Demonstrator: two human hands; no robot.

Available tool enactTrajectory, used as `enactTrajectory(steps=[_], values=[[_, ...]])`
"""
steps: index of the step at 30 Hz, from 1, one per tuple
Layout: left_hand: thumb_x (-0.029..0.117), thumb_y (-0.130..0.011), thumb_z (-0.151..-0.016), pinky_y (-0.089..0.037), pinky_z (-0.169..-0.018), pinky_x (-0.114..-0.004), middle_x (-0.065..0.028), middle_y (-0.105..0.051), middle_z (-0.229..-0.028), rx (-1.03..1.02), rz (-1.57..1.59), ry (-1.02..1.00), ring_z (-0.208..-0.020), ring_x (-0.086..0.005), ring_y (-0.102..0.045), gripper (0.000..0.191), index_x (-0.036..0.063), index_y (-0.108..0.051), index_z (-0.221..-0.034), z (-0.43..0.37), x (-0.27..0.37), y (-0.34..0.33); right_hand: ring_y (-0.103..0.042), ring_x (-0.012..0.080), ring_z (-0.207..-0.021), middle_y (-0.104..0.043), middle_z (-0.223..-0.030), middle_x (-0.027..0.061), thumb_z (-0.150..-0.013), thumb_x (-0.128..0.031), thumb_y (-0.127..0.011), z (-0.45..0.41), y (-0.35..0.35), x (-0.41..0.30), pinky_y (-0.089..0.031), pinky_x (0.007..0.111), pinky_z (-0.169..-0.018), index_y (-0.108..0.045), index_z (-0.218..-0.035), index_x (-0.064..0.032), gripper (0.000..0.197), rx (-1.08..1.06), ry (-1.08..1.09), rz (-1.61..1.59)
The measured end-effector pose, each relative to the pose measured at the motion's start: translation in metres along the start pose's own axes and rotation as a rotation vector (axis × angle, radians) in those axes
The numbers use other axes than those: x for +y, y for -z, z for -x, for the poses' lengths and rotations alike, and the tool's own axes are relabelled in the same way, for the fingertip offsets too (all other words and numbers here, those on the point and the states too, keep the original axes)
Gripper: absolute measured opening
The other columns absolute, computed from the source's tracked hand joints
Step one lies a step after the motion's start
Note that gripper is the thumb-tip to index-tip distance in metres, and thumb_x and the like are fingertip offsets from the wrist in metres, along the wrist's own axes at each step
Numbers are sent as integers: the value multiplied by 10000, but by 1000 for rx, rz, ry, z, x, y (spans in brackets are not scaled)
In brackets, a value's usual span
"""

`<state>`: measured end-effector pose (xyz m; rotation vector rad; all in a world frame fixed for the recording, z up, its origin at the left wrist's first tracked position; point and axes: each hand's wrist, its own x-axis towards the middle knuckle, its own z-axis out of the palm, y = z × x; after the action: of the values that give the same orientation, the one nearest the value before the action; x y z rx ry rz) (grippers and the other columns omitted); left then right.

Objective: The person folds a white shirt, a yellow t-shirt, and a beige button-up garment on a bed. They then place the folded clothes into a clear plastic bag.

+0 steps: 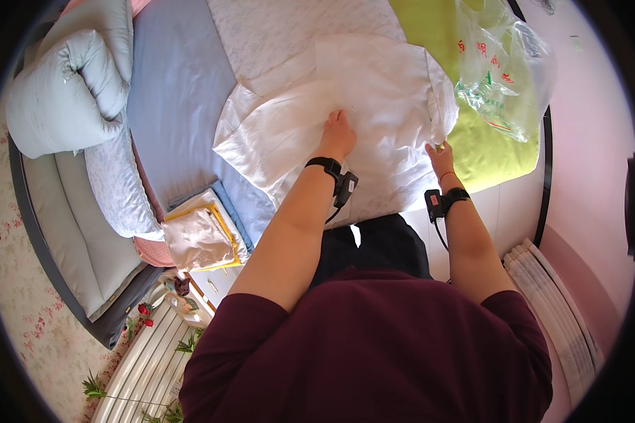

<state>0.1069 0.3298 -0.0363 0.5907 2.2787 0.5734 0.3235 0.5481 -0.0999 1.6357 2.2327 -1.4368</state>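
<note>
A thin white cloth [381, 100] lies spread and wrinkled over the bed in front of me, its right side bunched in soft folds. My left hand [339, 136] rests near the cloth's middle with curled fingers against the fabric. Whether those fingers pinch it is hard to see. At the cloth's lower right edge, my right hand [441, 157] has thumb and fingers closed on the hem. Both wrists wear black straps with small cabled devices. Beneath the cloth, a pale patterned sheet [301, 26] shows at the top.
To the right lie a yellow-green cover [497, 161] and a clear plastic bag [508, 79] bearing writing. Folded fabrics [201, 238] are stacked at the left on a blue-grey sheet [174, 106]. A rolled pale quilt [58, 100] sits by the padded headboard [79, 211]. A white radiator [143, 354] stands lower left.
</note>
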Motion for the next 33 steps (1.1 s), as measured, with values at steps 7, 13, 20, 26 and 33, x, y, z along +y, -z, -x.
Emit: enactTrajectory(steps=[7, 13, 20, 26, 33], values=[[212, -549, -706, -269, -961, -394, -191, -269, -1287, 158, 42, -41, -1164, -343, -288, 555, 60, -379, -1212, 63, -38, 29, -482, 307, -1005, -465, -1115, 231, -642, -394, -670, -14, -3, -55, -389, 346, -843, -328, -1179, 82, 795, 65, -145, 211], [206, -556, -693, -249, -968, -428, -191, -184, -1337, -21, -85, -160, -1193, -347, -253, 480, 182, -461, -1163, 29, -27, 8, -545, 218, -765, -583, -841, 132, -696, -285, -615, -19, -25, -69, -419, 332, -684, -530, -917, 36, 399, -25, 47, 9], [103, -509, -703, -339, -907, -391, -150, -302, -1261, 243, 61, -178, -1090, -344, -359, 463, 21, -406, -1147, 0, -31, -12, -527, 154, -708, -539, -756, 67, -724, -271, -534, 23, -20, -76, -420, 294, -565, -499, -939, -17, 335, -27, -61, -106], [-19, -517, -714, -437, -783, -310, -172, -288, -1204, 834, 262, -273, -922, -229, -484, 473, -19, -362, -1160, 63, -103, 37, -408, 89, -415, -455, -566, 12, -735, -200, -519, 50, 9, -113, -311, 234, -364, -501, -874, -9, 237, -11, -139, -392], [267, -588, -714, -319, -897, -460, -258, -244, -1268, 1114, 63, 930, -1097, -385, -355, 607, 68, -332, -1227, 202, -200, 123, -559, 289, -731, -567, -815, 171, -738, -248, -516, 64, -39, -138, -434, 385, -623, -471, -951, 23, 347, 47, 412, 170]])
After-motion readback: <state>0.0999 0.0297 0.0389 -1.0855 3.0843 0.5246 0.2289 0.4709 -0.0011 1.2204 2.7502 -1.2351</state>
